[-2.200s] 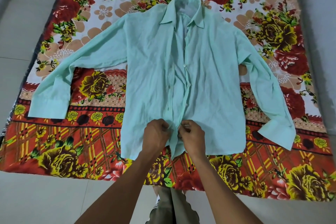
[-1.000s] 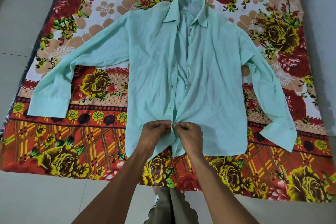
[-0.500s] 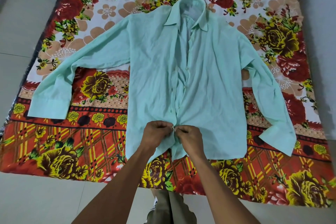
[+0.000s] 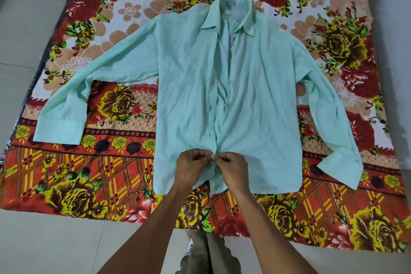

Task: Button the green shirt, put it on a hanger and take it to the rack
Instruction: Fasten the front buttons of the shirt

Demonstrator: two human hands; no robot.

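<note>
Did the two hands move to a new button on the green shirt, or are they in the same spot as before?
No. The left hand and right hand still pinch the green shirt near its bottom hem, level with the dark rose border of the floral sheet; they only closed together.

Pale green shirt, flat, front unbuttoned, sleeves spread

No legible text, label or number anywhere on shirt or floral sheet.

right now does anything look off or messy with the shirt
Nothing is damaged or spilled. The green shirt is wrinkled and its front gapes open above the left hand and right hand, which pinch the placket near the hem. Buttoning has just begun.
</note>
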